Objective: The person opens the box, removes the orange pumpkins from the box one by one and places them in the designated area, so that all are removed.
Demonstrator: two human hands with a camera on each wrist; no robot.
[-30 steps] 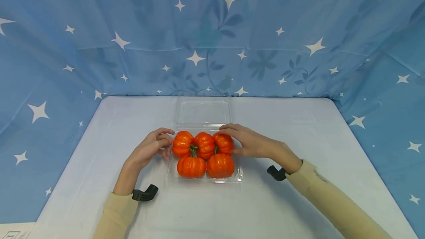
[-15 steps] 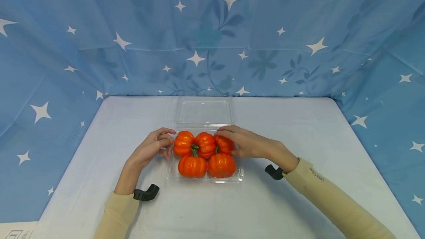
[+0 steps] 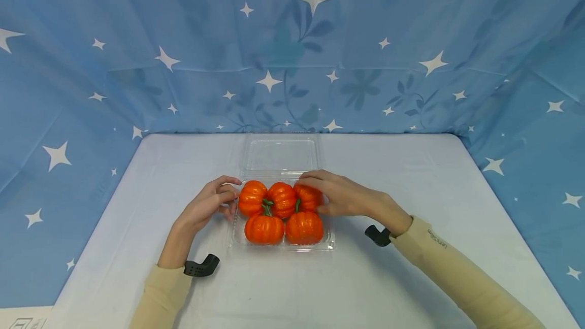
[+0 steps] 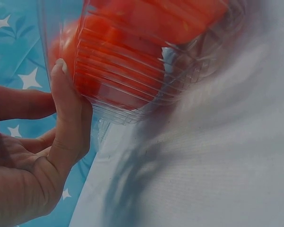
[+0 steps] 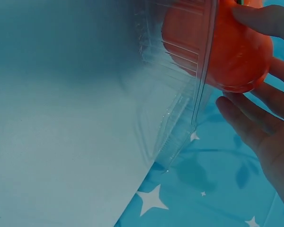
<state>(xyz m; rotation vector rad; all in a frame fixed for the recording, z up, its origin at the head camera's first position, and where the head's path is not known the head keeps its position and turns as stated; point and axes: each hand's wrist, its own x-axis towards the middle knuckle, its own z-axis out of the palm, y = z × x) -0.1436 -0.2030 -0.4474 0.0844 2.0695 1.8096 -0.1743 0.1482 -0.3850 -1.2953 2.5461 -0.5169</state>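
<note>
R hand has fingers curled over the back-right pumpkin in the clear clamshell tray at table centre; L hand, thumb pressed to the tray's left wall, steadies it. Looks like settling fruit; next likely needs swinging the lid over w/ care.

White table bears a clamshell tray (clear).
</note>
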